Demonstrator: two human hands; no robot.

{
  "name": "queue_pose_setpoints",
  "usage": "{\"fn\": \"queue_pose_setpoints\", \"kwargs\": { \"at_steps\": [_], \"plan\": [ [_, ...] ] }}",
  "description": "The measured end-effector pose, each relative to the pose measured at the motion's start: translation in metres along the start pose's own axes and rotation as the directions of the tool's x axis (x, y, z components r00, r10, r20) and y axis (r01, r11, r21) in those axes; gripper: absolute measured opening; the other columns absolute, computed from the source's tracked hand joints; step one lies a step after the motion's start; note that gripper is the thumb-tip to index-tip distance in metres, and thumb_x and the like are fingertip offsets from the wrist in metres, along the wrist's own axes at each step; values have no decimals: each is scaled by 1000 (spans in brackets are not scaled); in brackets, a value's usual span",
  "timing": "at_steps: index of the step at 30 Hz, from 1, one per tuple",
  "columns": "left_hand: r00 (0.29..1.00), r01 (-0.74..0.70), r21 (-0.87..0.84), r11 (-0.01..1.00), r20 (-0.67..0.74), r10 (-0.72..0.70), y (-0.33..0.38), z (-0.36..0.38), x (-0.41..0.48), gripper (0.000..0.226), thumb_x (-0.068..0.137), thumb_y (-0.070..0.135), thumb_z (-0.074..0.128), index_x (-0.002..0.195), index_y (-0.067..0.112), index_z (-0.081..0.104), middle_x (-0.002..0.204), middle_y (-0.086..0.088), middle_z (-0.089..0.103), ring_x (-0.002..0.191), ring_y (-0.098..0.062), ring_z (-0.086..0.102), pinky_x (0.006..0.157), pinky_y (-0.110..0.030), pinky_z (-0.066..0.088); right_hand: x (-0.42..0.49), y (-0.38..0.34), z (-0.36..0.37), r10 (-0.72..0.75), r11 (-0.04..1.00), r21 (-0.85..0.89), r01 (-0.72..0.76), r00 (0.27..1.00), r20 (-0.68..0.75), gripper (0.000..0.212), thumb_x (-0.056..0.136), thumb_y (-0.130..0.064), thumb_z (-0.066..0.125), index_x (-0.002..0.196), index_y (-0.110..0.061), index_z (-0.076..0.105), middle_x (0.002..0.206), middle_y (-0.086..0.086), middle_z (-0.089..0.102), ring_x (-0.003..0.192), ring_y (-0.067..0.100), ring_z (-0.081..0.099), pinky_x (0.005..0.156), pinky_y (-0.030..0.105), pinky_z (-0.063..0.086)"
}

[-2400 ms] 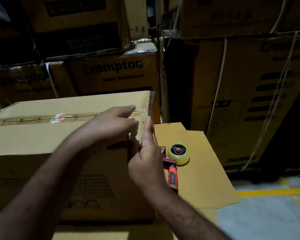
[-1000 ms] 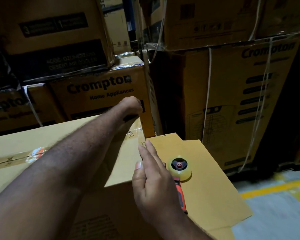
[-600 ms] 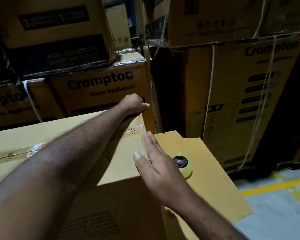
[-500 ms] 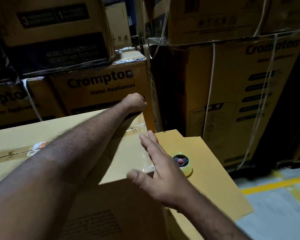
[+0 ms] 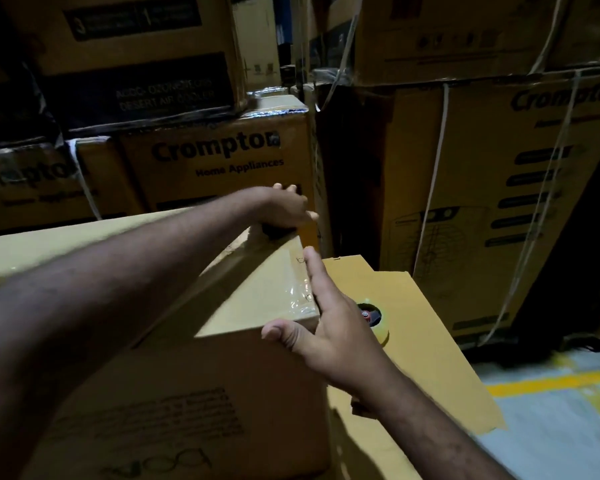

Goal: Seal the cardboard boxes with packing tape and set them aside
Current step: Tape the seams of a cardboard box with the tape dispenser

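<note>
The cardboard box (image 5: 187, 393) fills the frame from nine o'clock to six o'clock, with its plain top facing up and faint, unreadable print on its near face. The left forearm crosses the box top from eight o'clock toward the centre. At the box's far right corner, about twelve o'clock of centre, the left hand (image 5: 284, 209) cups that corner. Its fingers are curled over the far edge and the thumb points toward three o'clock.

Behind it, from ten to twelve o'clock, stands a stack of printed cartons (image 5: 215, 168) marked "Crompton Home Appliances".

A strip of clear packing tape (image 5: 297, 294) shines on the box top near the near right corner, just below centre. The right hand (image 5: 329, 327) lies against that corner. Its fingers are straight and pressed together along the box's right edge, pointing to twelve o'clock. The thumb is spread wide and rests on the near face, and the hand pinches nothing.

Just beside it at three o'clock a tape dispenser (image 5: 378, 327) lies on a flat cardboard sheet (image 5: 430, 358). Only its yellowish roll and red hub show past the hand.

From one to three o'clock stands a tall strapped carton (image 5: 482, 202) with white bands. At four o'clock the grey floor (image 5: 551, 438) carries a yellow line (image 5: 541, 384).
</note>
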State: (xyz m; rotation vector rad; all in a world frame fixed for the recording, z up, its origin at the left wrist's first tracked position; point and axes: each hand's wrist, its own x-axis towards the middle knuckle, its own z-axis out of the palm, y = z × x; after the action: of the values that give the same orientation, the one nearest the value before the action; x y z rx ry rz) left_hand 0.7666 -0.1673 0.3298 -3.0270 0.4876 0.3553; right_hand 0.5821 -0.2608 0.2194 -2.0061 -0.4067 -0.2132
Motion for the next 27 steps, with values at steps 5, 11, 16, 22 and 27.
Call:
{"fn": "queue_pose_setpoints", "kwargs": {
  "at_steps": [5, 11, 16, 22, 27],
  "plan": [
    [996, -45, -116, 992, -80, 36, -1, 31, -56, 71, 107, 54, 25, 162, 18, 1, 169, -2, -12, 155, -25, -12, 122, -56, -2, 6, 14, -17, -93, 996, 22, 91, 985, 144, 118, 63, -88, 57, 155, -44, -2, 163, -19, 5, 147, -3, 7, 117, 25, 20],
    [991, 5, -216, 976, -130, -34, 6, 39, -57, 65, 107, 52, 22, 163, 22, 4, 170, -1, -6, 156, -25, -12, 122, -54, -8, 44, 30, -56, -157, 927, 338, 161, 987, -40, 64, 86, -60, 61, 141, -29, 50, 134, -9, 59, 123, -8, 51, 100, 17, 45],
    [921, 245, -177, 953, -264, -286, 20, 32, -84, 61, 107, 53, 28, 159, 23, 26, 170, -5, 7, 156, -28, -6, 123, -59, -2, 101, 43, -79, -150, 965, 203, 166, 985, -89, 36, 97, -35, 59, 130, -21, 60, 119, 1, 68, 109, 4, 63, 80, 12, 51],
    [826, 266, -517, 813, -313, -469, 59, 52, -164, 61, 99, 67, 34, 134, 26, 64, 132, -2, 66, 121, -20, 58, 106, -44, 45, 166, 56, -78, -67, 995, 78, 63, 997, 44, 57, 91, -47, 63, 138, -17, 53, 131, 3, 60, 121, 21, 56, 101, 44, 49],
    [841, 408, -281, 868, -255, -478, 81, 78, -178, 106, 71, 96, 6, 150, 34, 39, 167, 3, 22, 152, -17, 22, 119, -66, 12, 190, 56, -51, -109, 994, -6, 111, 983, 147, 75, 87, -48, 66, 150, -18, 38, 152, 7, 38, 133, 22, 45, 104, 39, 43]
  ]
}}
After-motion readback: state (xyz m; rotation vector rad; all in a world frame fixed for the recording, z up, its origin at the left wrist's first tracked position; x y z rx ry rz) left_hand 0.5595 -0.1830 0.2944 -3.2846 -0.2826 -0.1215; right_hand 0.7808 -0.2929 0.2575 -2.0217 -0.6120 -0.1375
